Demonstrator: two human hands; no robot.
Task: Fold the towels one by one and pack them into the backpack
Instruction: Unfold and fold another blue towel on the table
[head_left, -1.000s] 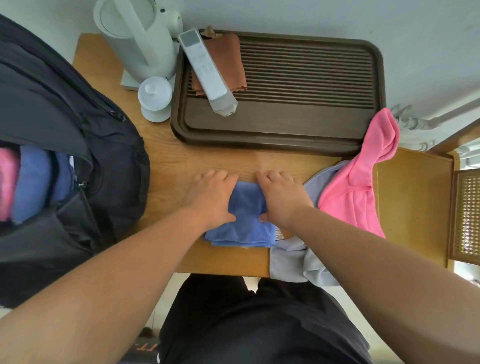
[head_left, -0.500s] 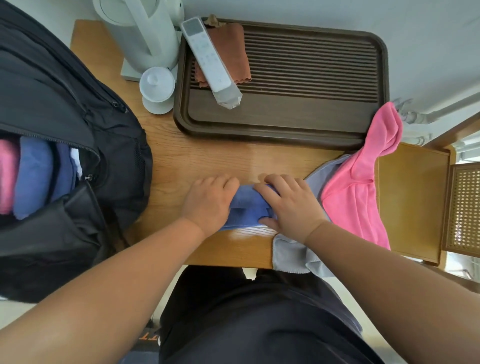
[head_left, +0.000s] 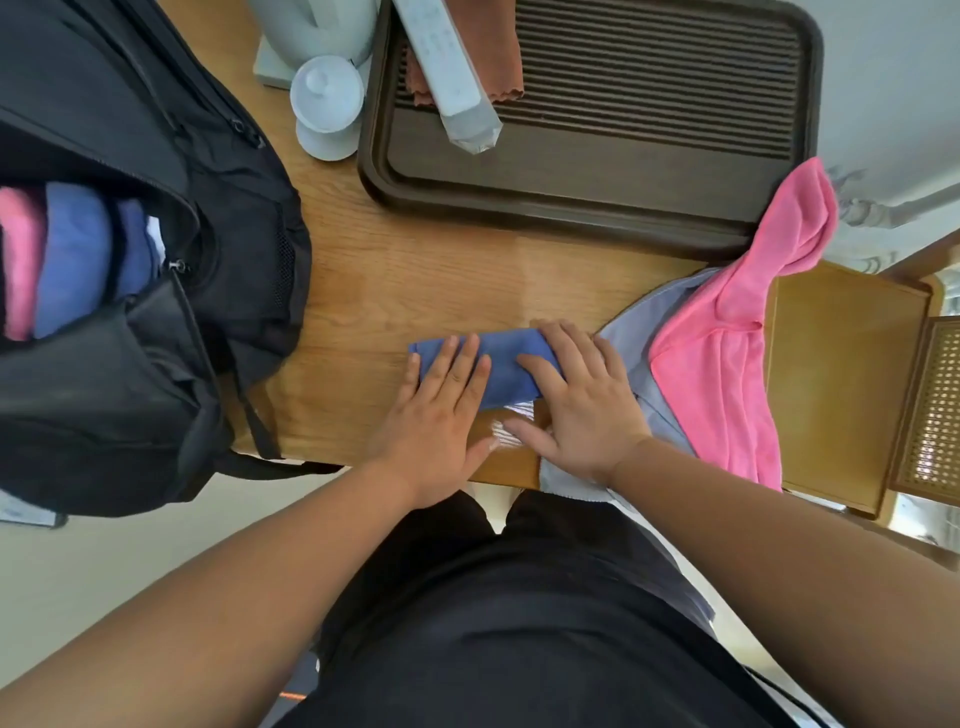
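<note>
Soft matt cloth towel – on a smooth, faintly glossy wooden table.

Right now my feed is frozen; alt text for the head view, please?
The left hand and right hand press flat on a folded blue towel on the wooden table. The open black backpack to the left holds packed towels; a pink towel and a grey towel lie unfolded to the right.

Under your left hand and right hand lies the blue towel, folded into a narrow strip. Just right sprawl the grey towel and pink towel, unfolded. Left, the open black backpack holds folded towels.
</note>
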